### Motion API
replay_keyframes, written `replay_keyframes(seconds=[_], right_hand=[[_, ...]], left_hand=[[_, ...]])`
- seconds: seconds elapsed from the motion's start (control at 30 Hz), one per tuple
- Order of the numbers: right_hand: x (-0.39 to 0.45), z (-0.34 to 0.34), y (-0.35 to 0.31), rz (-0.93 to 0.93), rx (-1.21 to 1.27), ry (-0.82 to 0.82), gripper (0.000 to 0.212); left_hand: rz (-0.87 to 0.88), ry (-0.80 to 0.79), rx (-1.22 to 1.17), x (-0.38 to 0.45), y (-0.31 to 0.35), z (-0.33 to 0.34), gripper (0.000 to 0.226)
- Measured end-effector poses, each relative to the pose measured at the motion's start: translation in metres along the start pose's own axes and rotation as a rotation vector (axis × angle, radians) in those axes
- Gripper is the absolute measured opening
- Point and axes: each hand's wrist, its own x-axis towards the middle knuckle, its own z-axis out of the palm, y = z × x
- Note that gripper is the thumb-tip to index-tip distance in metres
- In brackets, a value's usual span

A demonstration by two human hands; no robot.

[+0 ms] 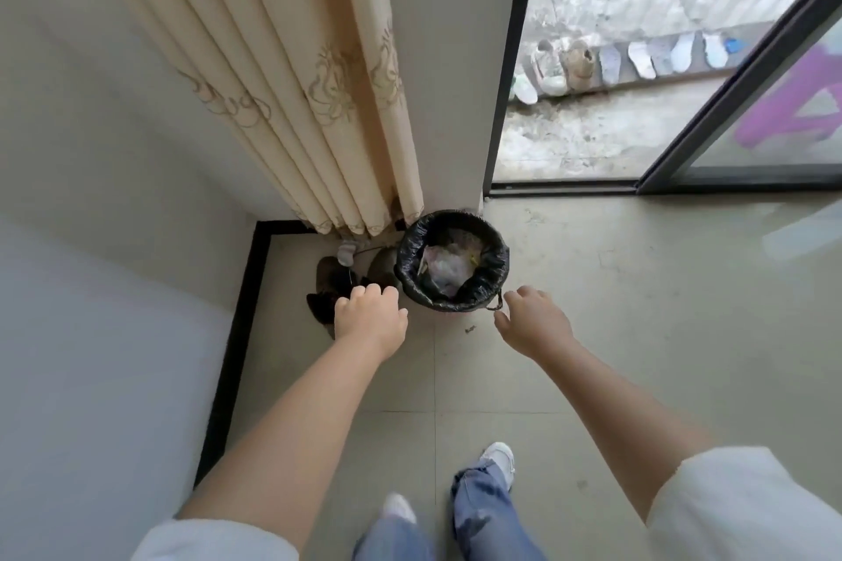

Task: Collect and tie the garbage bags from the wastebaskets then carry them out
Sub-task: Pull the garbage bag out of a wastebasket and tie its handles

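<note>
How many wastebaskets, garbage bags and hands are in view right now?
Wastebaskets: 1, the wastebasket by the curtain
Garbage bags: 1, the black bag lining it
Hands: 2, left hand and right hand, both empty
Total: 4

Black garbage bag point(412, 248) lines the wastebasket just ahead of both hands, w/ pale white, pink and yellow scraps inside. Curtain point(291, 82) is cream w/ tan floral embroidery. Dark brown shoes point(330, 282) by left hand point(370, 318), grey sock on top. Floor tiles point(638, 333) greyish beige, baseboard black. Jeans blue, sneakers white, sleeves white. Purple stool point(793, 105) behind glass.
</note>
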Motion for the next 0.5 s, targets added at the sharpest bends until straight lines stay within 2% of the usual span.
replay_keyframes(seconds=[0.17, 0.3, 0.43, 0.5], right_hand=[[0.091, 0.076, 0.014, 0.074, 0.060, -0.061, 0.037], [0.163, 0.164, 0.029, 0.057, 0.009, -0.008, 0.038], [0.231, 0.245, 0.045, -0.050, 0.021, -0.016, 0.046], [0.259, 0.269, 0.050, -0.159, -0.061, -0.038, 0.051]], left_hand=[[0.051, -0.084, 0.014, 0.106, 0.001, 0.069, 0.037], [0.142, -0.107, 0.049, 0.188, 0.000, 0.155, 0.037], [0.386, -0.077, 0.147, 0.263, -0.005, 0.239, 0.042], [0.547, -0.040, 0.212, 0.297, -0.007, 0.265, 0.046]])
